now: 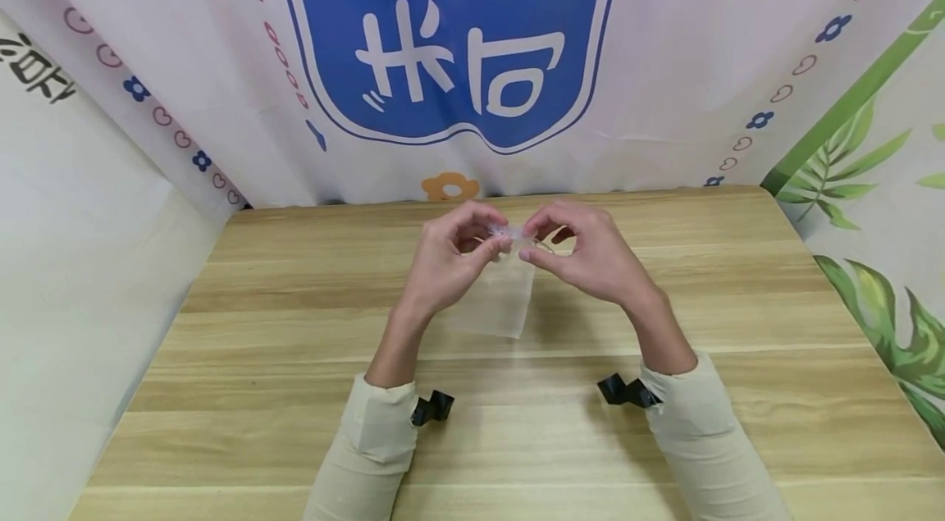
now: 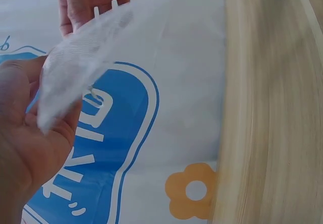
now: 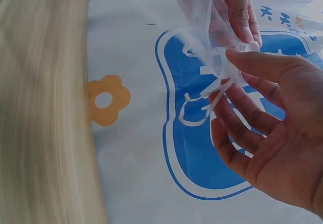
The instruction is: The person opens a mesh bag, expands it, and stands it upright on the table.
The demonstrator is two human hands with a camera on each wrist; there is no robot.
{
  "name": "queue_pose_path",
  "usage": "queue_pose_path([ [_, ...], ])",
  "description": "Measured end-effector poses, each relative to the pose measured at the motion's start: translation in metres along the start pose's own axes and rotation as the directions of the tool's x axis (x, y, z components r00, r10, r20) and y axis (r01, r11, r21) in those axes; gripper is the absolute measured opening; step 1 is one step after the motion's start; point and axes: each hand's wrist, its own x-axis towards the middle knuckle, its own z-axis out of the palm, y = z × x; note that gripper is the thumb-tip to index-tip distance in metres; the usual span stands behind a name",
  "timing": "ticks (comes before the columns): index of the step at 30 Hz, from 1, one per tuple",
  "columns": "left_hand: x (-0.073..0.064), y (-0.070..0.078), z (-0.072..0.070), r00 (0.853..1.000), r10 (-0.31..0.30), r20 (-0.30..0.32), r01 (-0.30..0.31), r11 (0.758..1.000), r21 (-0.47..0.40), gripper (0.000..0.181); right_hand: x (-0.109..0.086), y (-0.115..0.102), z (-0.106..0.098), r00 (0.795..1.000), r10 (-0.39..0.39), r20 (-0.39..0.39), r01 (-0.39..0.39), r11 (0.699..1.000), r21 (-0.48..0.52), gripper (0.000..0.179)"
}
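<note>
A sheer white drawstring bag (image 1: 496,301) hangs over the wooden table, its gathered mouth uppermost. My left hand (image 1: 449,265) pinches the gathered mouth on one side between thumb and fingers. On the other side, my right hand (image 1: 594,257) grips the mouth with thumb and forefinger, its other fingers loosely bent. In the right wrist view, a thin white cord (image 3: 194,124) loops out of the bag near the right fingertips. The thin fabric (image 2: 75,57) slants across the left palm in the left wrist view and partly covers the fingers.
The wood-grain table (image 1: 280,390) spreads beneath both arms. A white curtain (image 1: 679,78) with a blue printed badge stands along its far edge, and pale walls flank the sides. Black straps (image 1: 434,406) stick out from the cuffs.
</note>
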Motion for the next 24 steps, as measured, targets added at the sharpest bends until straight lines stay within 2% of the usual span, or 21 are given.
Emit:
queue_pose_path([
  [4, -0.0006, 0.0006, -0.0018, 1.000, 0.003, 0.022, -0.002, 1.000, -0.009, 0.018, 0.0011, -0.0013, 0.0005, 1.000, -0.012, 0.011, 0.012, 1.000, -0.016, 0.011],
  [8, -0.0014, -0.0012, -0.0047, 0.998, 0.023, 0.058, -0.028, 0.995, 0.100, 0.019, 0.0008, -0.0026, -0.0006, 0.999, -0.039, 0.000, 0.039, 0.999, -0.024, 0.008],
  [10, -0.0016, -0.0021, -0.0060, 0.996, 0.038, 0.083, -0.052, 0.984, 0.173, 0.018, 0.0002, -0.0027, -0.0012, 0.999, -0.046, -0.006, 0.045, 0.999, -0.029, 0.008],
  [14, -0.0017, -0.0028, -0.0075, 0.989, 0.062, 0.132, -0.093, 0.965, 0.246, 0.015, -0.0008, -0.0021, -0.0014, 0.999, -0.049, -0.011, 0.049, 0.998, -0.034, 0.007],
  [18, -0.0017, -0.0021, -0.0071, 0.986, 0.071, 0.148, -0.109, 0.958, 0.266, 0.008, -0.0019, -0.0030, -0.0016, 0.998, -0.066, -0.006, 0.066, 0.997, -0.036, 0.005],
  [24, -0.0009, -0.0007, -0.0064, 0.985, 0.076, 0.153, -0.112, 0.963, 0.245, 0.004, -0.0026, -0.0047, -0.0016, 0.995, -0.095, 0.010, 0.096, 0.992, -0.078, 0.010],
])
